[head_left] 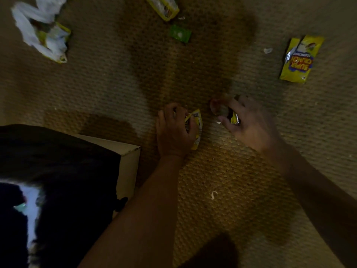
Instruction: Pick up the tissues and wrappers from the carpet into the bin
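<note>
My left hand (173,130) grips a crumpled yellow wrapper (198,124) low over the woven carpet (251,180). My right hand (245,120) holds a small yellow wrapper (234,118) in curled fingers, with a brownish scrap (218,106) at its fingertips. A yellow snack wrapper (299,59) lies flat at the right. A green wrapper (180,33) and another yellow wrapper (164,6) lie at the top. White tissue (36,22) with a yellow wrapper (54,39) sits top left. The bin with a black liner (67,171) stands at the lower left.
A cardboard-coloured wall (129,167) shows at the bin's right side. Small white scraps (213,194) (268,50) lie on the carpet. Dark shadows fall over the middle of the carpet.
</note>
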`<state>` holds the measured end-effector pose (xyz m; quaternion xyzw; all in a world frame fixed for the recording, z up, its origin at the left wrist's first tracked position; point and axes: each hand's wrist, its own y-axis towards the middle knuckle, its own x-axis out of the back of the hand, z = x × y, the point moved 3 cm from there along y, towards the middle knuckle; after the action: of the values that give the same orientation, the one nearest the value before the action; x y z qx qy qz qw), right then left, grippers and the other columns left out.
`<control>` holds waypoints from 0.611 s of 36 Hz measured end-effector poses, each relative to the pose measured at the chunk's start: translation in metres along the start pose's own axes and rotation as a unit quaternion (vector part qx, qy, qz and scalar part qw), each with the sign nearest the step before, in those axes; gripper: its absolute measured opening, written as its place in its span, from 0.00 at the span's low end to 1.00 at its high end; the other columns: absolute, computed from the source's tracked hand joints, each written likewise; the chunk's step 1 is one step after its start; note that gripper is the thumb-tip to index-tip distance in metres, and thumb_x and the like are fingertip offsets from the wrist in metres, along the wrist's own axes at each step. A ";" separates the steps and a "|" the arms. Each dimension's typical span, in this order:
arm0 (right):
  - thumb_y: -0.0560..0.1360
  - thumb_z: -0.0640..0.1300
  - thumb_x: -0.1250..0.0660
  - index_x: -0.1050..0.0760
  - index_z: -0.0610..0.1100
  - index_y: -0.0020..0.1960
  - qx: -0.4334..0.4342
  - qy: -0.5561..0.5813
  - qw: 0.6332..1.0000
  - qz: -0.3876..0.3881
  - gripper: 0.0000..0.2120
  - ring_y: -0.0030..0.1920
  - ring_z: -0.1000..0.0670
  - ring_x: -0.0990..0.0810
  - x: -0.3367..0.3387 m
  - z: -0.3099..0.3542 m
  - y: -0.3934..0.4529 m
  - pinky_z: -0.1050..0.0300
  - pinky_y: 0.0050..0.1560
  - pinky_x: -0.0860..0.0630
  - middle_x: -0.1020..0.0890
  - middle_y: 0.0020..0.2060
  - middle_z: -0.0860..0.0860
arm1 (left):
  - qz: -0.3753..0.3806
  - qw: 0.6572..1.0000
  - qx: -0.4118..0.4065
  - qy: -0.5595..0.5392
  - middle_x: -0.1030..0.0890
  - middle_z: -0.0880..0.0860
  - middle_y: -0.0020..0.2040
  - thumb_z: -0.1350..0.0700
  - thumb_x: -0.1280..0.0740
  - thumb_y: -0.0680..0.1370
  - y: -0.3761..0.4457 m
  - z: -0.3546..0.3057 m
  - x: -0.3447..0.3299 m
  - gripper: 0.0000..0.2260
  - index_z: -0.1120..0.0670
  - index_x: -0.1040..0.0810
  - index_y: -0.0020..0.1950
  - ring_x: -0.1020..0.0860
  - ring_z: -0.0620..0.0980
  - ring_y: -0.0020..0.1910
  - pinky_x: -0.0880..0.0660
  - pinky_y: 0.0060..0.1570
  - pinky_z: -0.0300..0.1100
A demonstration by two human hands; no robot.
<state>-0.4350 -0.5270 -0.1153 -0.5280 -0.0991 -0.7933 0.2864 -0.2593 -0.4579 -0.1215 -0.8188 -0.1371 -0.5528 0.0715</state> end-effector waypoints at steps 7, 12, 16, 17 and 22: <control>0.78 0.61 0.44 0.42 0.56 0.75 -0.024 0.011 1.000 -0.011 0.27 0.48 0.47 0.32 -0.002 0.003 -0.001 0.55 0.45 0.40 0.30 0.48 0.46 | -0.001 1.000 0.003 -0.004 0.23 0.61 0.51 0.53 0.34 0.75 0.001 0.000 0.000 0.10 0.59 0.23 0.47 0.25 0.60 0.46 0.30 0.43 0.49; 0.80 0.59 0.49 0.41 0.58 0.75 0.018 0.014 1.000 0.001 0.24 0.45 0.52 0.40 0.003 -0.011 0.021 0.56 0.44 0.46 0.38 0.43 0.51 | 0.003 1.000 0.005 -0.009 0.24 0.61 0.51 0.52 0.36 0.75 0.001 0.001 -0.002 0.11 0.60 0.23 0.47 0.25 0.60 0.46 0.29 0.43 0.51; 0.78 0.60 0.47 0.29 0.53 0.69 0.077 -0.003 0.997 0.020 0.23 0.44 0.46 0.35 0.005 -0.018 0.027 0.55 0.43 0.45 0.33 0.43 0.47 | 0.005 1.000 0.007 -0.007 0.24 0.60 0.51 0.52 0.36 0.75 0.001 0.002 -0.002 0.11 0.59 0.23 0.48 0.26 0.60 0.46 0.29 0.43 0.50; 0.77 0.60 0.46 0.27 0.51 0.66 0.090 -0.010 0.996 0.019 0.23 0.44 0.45 0.34 0.005 -0.019 0.026 0.55 0.43 0.46 0.31 0.43 0.45 | 0.007 1.000 0.008 -0.008 0.24 0.60 0.51 0.52 0.36 0.75 0.000 0.001 -0.003 0.11 0.59 0.23 0.48 0.26 0.60 0.47 0.29 0.43 0.50; 0.77 0.52 0.41 0.25 0.43 0.53 0.099 -0.017 0.994 -0.035 0.14 0.44 0.44 0.33 -0.002 -0.018 0.017 0.52 0.42 0.42 0.26 0.44 0.40 | 0.010 1.000 0.010 -0.010 0.24 0.60 0.51 0.52 0.36 0.75 0.000 0.001 -0.002 0.11 0.59 0.23 0.48 0.26 0.60 0.47 0.30 0.44 0.50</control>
<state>-0.4391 -0.5480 -0.1273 -0.5063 -0.2006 -0.7802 0.3079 -0.2591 -0.4581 -0.1236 -0.8250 -0.1354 -0.5422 0.0841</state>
